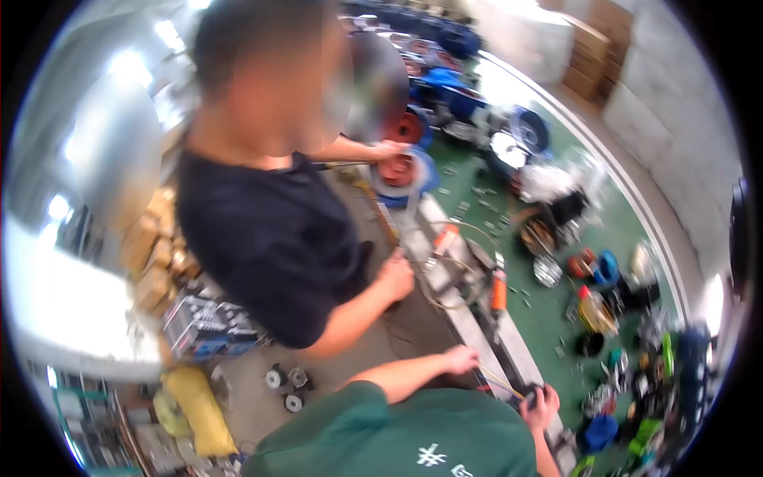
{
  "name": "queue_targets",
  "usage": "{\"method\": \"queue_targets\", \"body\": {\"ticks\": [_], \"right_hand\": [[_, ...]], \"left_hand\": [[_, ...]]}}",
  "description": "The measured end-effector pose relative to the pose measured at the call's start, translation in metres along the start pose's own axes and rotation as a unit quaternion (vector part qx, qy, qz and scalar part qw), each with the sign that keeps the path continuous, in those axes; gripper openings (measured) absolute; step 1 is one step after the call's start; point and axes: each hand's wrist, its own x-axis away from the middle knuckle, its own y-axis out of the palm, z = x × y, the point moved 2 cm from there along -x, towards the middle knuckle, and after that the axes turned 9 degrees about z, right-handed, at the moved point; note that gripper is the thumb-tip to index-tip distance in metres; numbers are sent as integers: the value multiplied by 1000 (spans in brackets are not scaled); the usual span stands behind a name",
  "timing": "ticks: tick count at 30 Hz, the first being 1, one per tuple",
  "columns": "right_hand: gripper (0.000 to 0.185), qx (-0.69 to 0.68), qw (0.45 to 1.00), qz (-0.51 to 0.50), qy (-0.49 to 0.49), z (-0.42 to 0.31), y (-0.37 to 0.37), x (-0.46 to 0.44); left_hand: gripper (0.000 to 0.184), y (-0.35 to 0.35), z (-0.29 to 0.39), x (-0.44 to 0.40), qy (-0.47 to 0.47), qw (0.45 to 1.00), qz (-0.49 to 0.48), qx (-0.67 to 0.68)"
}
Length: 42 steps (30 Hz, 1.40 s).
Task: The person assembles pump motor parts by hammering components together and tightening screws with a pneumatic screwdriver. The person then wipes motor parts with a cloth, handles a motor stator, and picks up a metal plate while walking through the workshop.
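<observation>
My left hand [461,359] is closed in a pinch on thin yellowish wires [499,378]. The wires run across the grey metal bench edge [520,362] to my right hand [540,407]. My right hand's fingers are wrapped round a small dark part [526,397], its kind too blurred to name. My green shirt [397,437] fills the bottom of the view. Beyond my hands, on the bench edge, lies an orange-bodied tool [498,290], with a second orange tool [447,238] farther off.
A co-worker in a black shirt [270,238] stands at the left, one hand by a blue ring-shaped part [413,179]. Loose parts and a clear bag [548,179] lie on the green surface [493,199]. A yellow sack [199,405] and a printed box [208,326] stand on the floor.
</observation>
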Motion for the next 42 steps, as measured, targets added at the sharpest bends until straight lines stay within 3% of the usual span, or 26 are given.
{"method": "queue_targets", "body": {"ticks": [2,5,6,7,9,11,14,15,17,19,23,27,28,31,32,36,40,42], "right_hand": [[46,-7,999,3,33,-17,-15,-11],[41,-19,999,19,28,-22,-22,-19],[41,-17,999,21,31,-20,-22,-18],[40,-18,999,22,30,-20,-23,-19],[41,-12,999,25,29,-20,-25,-20],[42,-9,999,15,29,-18,-24,-19],[43,-8,999,13,31,-19,-26,-20],[43,-11,999,13,31,-19,-26,-21],[43,-18,999,13,32,-19,-27,-21],[44,-20,999,14,33,-18,-27,-18],[45,-22,999,19,31,-15,-25,-19],[47,-26,999,13,31,-12,-26,-19],[48,-26,999,11,31,-13,-27,-20],[49,-29,999,1,37,-12,-26,-21],[49,-31,999,-3,41,-12,-26,-21],[46,-24,997,-41,61,-19,-42,-31],[40,-66,989,-7,130,-17,-47,-43],[37,-283,897,-1,340,-5,-23,-39]], "left_hand": [[23,-2,-14,-5,-68,997,-15,36],[34,-21,-15,-8,-31,992,99,-65],[37,-28,-17,-13,-54,992,113,-24],[39,-32,-17,-19,-116,989,96,-7],[31,-49,10,-28,-92,992,89,16],[18,-45,16,-53,67,971,229,33],[16,-61,73,-76,185,939,287,-39],[16,-67,92,-85,159,953,252,-48],[15,-71,107,-111,224,927,267,-136],[18,-73,111,-140,232,910,250,-235],[23,-76,112,-178,163,855,154,-468],[20,-74,105,-196,146,850,145,-485],[38,-75,105,-197,138,856,139,-478],[45,-76,108,-196,148,849,165,-479],[35,-78,111,-195,145,849,148,-486],[15,-65,104,-194,167,878,241,-379],[15,-17,125,-160,189,956,208,-84],[15,7,163,-117,209,968,140,5]]}}
